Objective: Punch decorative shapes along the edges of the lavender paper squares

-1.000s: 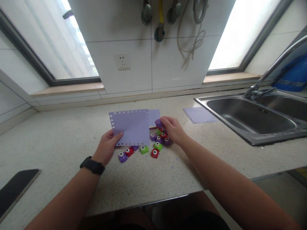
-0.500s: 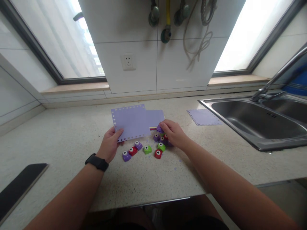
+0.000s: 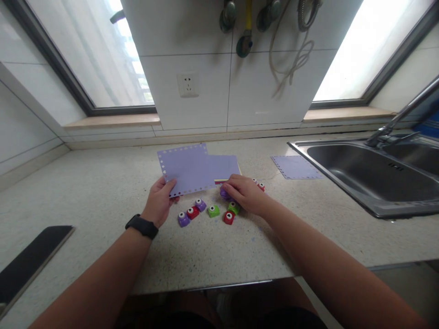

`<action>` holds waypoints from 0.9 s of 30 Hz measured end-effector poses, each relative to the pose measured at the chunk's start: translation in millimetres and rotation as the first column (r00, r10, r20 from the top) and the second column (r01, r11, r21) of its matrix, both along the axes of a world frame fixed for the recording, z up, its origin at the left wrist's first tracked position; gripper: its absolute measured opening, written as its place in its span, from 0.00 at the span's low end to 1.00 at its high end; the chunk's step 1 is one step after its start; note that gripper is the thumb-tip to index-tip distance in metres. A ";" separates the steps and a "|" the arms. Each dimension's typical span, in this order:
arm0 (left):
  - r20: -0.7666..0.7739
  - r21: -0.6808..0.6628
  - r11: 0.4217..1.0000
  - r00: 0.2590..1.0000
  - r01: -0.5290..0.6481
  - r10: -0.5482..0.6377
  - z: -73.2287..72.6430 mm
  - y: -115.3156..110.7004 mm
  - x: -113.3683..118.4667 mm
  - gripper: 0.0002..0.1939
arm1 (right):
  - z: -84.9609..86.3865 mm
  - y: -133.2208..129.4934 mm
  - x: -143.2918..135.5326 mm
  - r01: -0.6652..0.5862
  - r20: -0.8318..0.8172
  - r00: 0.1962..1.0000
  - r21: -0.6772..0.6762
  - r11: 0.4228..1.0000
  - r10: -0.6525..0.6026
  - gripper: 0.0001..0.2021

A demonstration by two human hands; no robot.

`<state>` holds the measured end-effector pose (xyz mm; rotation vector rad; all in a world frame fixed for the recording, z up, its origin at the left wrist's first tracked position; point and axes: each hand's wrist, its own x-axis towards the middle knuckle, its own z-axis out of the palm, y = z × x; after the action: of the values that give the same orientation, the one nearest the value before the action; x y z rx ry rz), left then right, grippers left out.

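My left hand is closed on the lower left corner of a purple paper sheet, raised and tilted, with small holes punched along its edges. My right hand reaches low over the counter, its fingertips round a purple paper punch; the palm partly hides punches beneath and behind it. In front lie a green punch, a red punch and another green punch. Nearer my left hand, a red punch sits between two purple ones. Another purple sheet lies behind the held one.
A punched purple sheet lies flat on the speckled counter, left of the steel sink with its faucet. At the left edge is a dark flat object. A tiled wall with a socket stands behind.
My right hand has lowered with the purple punch toward the other punches. Two punches now show beyond its knuckles. My left hand still holds the sheet, and the view has shifted slightly.
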<state>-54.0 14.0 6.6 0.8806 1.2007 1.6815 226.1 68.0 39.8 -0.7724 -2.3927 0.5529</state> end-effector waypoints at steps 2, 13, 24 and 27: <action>-0.001 0.002 1.000 1.000 -0.001 0.001 0.5 -0.3 0.5 0.17 | 1.4 -1.2 -0.7 -0.044 0.049 0.998 0.014 0.999 0.043 0.17; -0.026 -0.003 1.000 1.000 0.000 0.000 0.1 0.2 0.7 0.16 | -3.2 -3.0 -5.9 -0.085 0.247 0.968 0.117 0.989 0.054 0.13; -0.014 0.001 1.000 1.000 -0.004 0.004 1.0 0.4 1.1 0.16 | 1.0 -2.8 -3.2 -0.046 0.207 0.978 0.159 0.986 0.013 0.17; -0.021 0.009 1.000 1.000 -0.006 0.006 0.1 0.8 0.9 0.15 | 3.8 -7.6 -2.5 -0.087 0.148 0.987 0.164 0.983 0.063 0.11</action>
<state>-53.1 14.8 6.7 0.9029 1.2119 1.6879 223.6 60.4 43.6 -0.6687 -2.5702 0.3269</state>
